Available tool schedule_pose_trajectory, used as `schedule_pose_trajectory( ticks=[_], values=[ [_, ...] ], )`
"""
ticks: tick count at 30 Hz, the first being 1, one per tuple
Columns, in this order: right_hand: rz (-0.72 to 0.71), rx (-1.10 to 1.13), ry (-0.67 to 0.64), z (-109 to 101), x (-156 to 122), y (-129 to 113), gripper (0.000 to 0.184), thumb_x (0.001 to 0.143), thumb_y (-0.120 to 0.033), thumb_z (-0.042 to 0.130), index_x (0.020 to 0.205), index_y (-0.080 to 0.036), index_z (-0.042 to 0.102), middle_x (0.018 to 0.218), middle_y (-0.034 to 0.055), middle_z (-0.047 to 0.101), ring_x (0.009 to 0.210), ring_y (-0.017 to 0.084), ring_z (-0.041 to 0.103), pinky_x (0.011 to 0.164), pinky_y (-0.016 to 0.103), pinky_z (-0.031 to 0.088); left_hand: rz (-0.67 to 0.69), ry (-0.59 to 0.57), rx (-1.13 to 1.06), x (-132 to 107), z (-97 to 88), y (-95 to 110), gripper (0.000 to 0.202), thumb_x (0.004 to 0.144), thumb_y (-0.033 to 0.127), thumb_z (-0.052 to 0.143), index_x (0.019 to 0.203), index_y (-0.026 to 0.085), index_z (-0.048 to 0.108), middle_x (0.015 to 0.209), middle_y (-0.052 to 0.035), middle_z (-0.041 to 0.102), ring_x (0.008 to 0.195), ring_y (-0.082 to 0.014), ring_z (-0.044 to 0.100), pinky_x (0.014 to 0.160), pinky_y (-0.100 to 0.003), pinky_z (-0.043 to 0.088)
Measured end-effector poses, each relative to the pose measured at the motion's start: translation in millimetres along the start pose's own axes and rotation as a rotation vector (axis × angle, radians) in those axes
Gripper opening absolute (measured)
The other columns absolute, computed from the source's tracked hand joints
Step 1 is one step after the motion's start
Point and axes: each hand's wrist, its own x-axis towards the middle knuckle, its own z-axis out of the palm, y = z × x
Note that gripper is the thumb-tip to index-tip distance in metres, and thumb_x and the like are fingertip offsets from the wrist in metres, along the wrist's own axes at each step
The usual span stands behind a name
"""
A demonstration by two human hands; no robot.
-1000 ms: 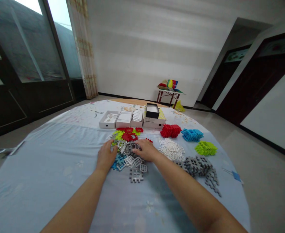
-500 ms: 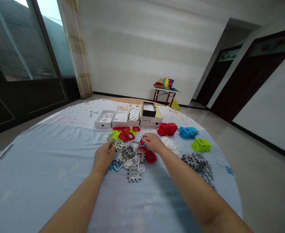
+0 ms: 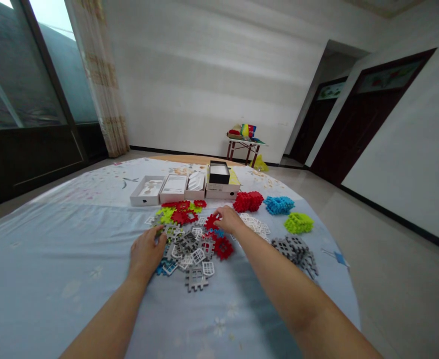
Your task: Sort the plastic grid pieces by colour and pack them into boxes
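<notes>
A mixed pile of interlocking plastic building pieces lies on the table in front of me. My right hand is at the pile's right side, fingertips closed on the edge of a red building piece. Just below it are a small blue piece and another red piece. My left hand rests at the pile's left edge, thumb and fingers apart, beside grey pieces and white window-grid pieces. A grey window piece lies at the near edge.
Sorted groups lie to the right: red pieces, blue pieces, lime-green pieces, grey pieces and white grids. Behind the pile stand white boxes and a black box. A blue cloth covers the table.
The view has turned slightly right, so things appear further left. The red piece at my right fingertips now shows more fully, tilted up. My left hand stays by the pile's left edge.
</notes>
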Motion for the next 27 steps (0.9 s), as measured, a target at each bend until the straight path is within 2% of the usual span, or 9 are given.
schedule_pose_trajectory(
  ticks=[5, 9, 12, 15, 19, 23, 27],
  values=[
    [-0.193, 0.053, 0.041, -8.6, -26.0, -11.6, 0.015, 0.074, -0.015, 0.063, 0.088, -0.019, 0.064, 0.09, 0.004, 0.059, 0.093, 0.018, 0.053, 0.084, 0.029, 0.039, -0.016, -0.011, -0.007, -0.9, -0.7, 1.5, 0.039, 0.085, 0.035, 0.038, 0.113, 0.019, 0.06, 0.113, -0.0093, 0.066, 0.103, -0.0241, 0.059, 0.09, -0.037, 0.044],
    [-0.348, 0.162, -0.076, -10.4, -48.7, -11.4, 0.017, 0.074, -0.018, 0.066, 0.091, -0.019, 0.065, 0.089, 0.0036, 0.062, 0.089, 0.017, 0.055, 0.082, 0.029, 0.041, -0.031, -0.017, -0.019, -0.3, 0.1, 1.4, 0.039, 0.084, 0.035, 0.039, 0.113, 0.018, 0.06, 0.115, -0.0102, 0.065, 0.104, -0.0246, 0.059, 0.091, -0.038, 0.043],
    [-0.35, 0.237, -0.178, -14.0, -55.4, -6.0, 0.021, 0.072, -0.028, 0.07, 0.091, -0.02, 0.066, 0.09, 0.003, 0.064, 0.087, 0.017, 0.058, 0.08, 0.029, 0.043, -0.022, -0.013, -0.025, 0.3, 1.2, 0.3, 0.037, 0.084, 0.033, 0.04, 0.112, 0.019, 0.061, 0.115, -0.0095, 0.065, 0.104, -0.0239, 0.059, 0.091, -0.038, 0.042],
    [-0.342, 0.252, -0.178, -16.7, -53.6, 0.1, 0.028, 0.07, -0.03, 0.072, 0.095, -0.019, 0.066, 0.097, 0.0047, 0.065, 0.093, 0.019, 0.058, 0.085, 0.031, 0.042, -0.018, -0.004, -0.025, 0.4, 1.3, -0.1, 0.036, 0.083, 0.033, 0.041, 0.111, 0.02, 0.061, 0.113, -0.0085, 0.066, 0.103, -0.0229, 0.059, 0.091, -0.036, 0.043],
    [-0.315, 0.224, -0.188, -12.7, -47.3, 5.0, 0.047, 0.066, -0.031, 0.075, 0.11, -0.019, 0.062, 0.113, 0.0083, 0.062, 0.105, 0.022, 0.055, 0.092, 0.035, 0.04, -0.019, -0.007, -0.017, 0.3, 0.6, -0.3, 0.037, 0.083, 0.034, 0.04, 0.111, 0.021, 0.06, 0.113, -0.0082, 0.066, 0.105, -0.0236, 0.059, 0.091, -0.037, 0.043],
    [-0.309, 0.18, -0.248, -9.2, -43.4, 4.9, 0.049, 0.066, -0.032, 0.075, 0.112, -0.02, 0.062, 0.11, 0.0077, 0.064, 0.101, 0.023, 0.057, 0.09, 0.035, 0.042, 0.005, -0.006, -0.011, 1.6, 1.2, -2.8, 0.038, 0.084, 0.036, 0.039, 0.11, 0.02, 0.061, 0.113, -0.0087, 0.066, 0.104, -0.0238, 0.059, 0.091, -0.036, 0.044],
    [-0.284, 0.161, -0.141, -23.5, -34.5, 13.2, 0.057, 0.066, -0.034, 0.074, 0.118, -0.017, 0.058, 0.117, 0.0107, 0.061, 0.107, 0.024, 0.055, 0.093, 0.037, 0.04, -0.003, -0.024, -0.009, 3.4, 2.0, -5.1, 0.04, 0.084, 0.038, 0.038, 0.111, 0.019, 0.061, 0.113, -0.0098, 0.066, 0.103, -0.0246, 0.06, 0.089, -0.037, 0.044]
  ],
)
